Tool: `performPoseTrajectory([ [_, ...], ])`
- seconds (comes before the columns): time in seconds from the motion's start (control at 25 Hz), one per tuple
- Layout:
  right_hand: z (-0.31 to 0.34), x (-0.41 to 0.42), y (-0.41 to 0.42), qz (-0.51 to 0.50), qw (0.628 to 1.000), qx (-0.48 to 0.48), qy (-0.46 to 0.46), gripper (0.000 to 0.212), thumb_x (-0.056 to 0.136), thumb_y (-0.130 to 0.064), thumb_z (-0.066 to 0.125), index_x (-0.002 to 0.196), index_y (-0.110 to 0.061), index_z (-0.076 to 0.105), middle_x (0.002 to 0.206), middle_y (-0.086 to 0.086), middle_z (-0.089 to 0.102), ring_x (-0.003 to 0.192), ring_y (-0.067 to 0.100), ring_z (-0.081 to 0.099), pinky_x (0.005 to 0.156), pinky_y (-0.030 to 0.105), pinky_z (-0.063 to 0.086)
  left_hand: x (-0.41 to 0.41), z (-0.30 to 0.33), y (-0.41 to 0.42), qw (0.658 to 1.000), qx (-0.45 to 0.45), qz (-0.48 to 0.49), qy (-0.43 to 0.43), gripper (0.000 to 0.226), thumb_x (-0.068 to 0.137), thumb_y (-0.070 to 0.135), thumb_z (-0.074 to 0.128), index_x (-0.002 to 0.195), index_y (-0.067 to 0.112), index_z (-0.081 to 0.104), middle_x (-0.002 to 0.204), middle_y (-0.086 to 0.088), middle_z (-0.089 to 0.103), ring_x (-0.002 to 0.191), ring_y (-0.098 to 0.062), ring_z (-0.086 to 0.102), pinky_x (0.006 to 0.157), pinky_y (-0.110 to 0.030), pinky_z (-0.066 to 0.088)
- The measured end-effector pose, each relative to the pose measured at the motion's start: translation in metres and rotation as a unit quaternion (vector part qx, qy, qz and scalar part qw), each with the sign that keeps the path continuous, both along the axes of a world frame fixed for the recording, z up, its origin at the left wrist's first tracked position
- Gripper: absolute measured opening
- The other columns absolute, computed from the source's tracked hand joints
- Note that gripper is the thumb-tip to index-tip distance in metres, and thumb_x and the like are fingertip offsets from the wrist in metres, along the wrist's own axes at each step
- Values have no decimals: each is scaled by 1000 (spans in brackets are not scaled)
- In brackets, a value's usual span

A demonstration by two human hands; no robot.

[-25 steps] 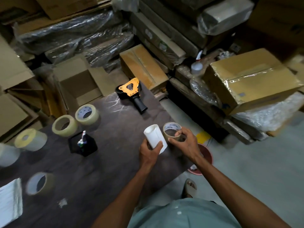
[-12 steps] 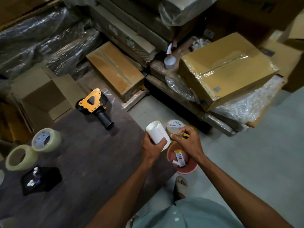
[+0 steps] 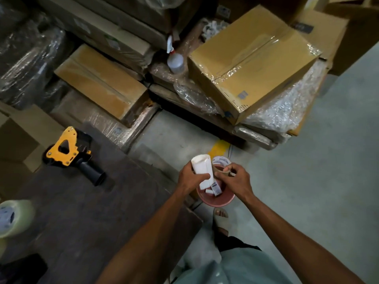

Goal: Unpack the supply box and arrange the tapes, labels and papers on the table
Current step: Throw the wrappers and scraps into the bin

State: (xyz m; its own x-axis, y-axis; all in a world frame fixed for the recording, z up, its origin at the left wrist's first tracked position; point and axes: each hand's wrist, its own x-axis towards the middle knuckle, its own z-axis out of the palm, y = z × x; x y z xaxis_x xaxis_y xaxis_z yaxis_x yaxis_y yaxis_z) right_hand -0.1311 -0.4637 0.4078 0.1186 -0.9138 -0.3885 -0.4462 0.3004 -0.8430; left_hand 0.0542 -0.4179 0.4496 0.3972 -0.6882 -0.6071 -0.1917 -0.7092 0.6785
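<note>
My left hand [image 3: 189,178] grips a white roll of labels [image 3: 202,166], held upright just past the right edge of the dark table [image 3: 86,212]. Right beside it, my right hand [image 3: 235,179] pinches a brown tape roll [image 3: 220,166] with a printed white core. Both hands hover over a pink bowl [image 3: 217,199] on the floor, which holds a small printed box and white pieces. A clear tape roll [image 3: 14,217] stands at the table's left edge. A yellow and black tape dispenser [image 3: 69,149] lies at the table's far corner.
Sealed cardboard boxes [image 3: 252,60] and plastic-wrapped bundles [image 3: 285,107] are stacked beyond the table and floor gap. A spray bottle [image 3: 174,60] sits among them. My sandalled foot [image 3: 220,220] stands by the bowl on the grey floor [image 3: 307,191].
My view has swung right, so the other tape rolls slid out of sight. Both hands moved off the table edge and lowered over the pink bowl, still holding the label roll and tape.
</note>
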Motion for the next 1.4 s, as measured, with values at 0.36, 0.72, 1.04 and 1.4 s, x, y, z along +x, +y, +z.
performPoseTrajectory([
  [0.36, -101, -26, 10, 4, 997, 60, 49, 34, 62, -51, 84, 68, -22, 67, 73, -10, 70, 75, 4, 66, 71, 26, 56, -25, -79, -21, 990, 138, -1, 26, 61, 66, -1, 84, 123, 0, 63, 116, -12, 66, 96, -21, 60, 75, -32, 53],
  [0.72, -229, -47, 10, 35, 988, 106, 104, 37, 61, -56, 83, 59, -21, 71, 56, -9, 66, 54, 4, 63, 60, 29, 55, -55, -192, -52, 985, 159, -42, -41, 71, 58, 12, 92, 124, 10, 65, 121, -10, 67, 114, -30, 63, 92, -39, 55],
  [1.04, -313, -39, 21, 22, 986, 135, 100, 19, 69, -41, 82, 63, -24, 78, 57, -11, 69, 59, 3, 66, 63, 20, 52, -56, -295, -48, 984, 162, -55, -53, 61, 58, 6, 91, 115, 7, 71, 109, -10, 72, 105, -28, 67, 84, -32, 53],
  [1.4, -350, -35, 27, 2, 973, 195, 123, 8, 82, -25, 75, 81, -21, 81, 84, 0, 78, 88, 18, 71, 79, 22, 50, -63, -340, -40, 983, 179, -22, -40, 56, 66, -1, 85, 118, -1, 64, 109, -14, 66, 105, -24, 61, 76, -20, 42],
])
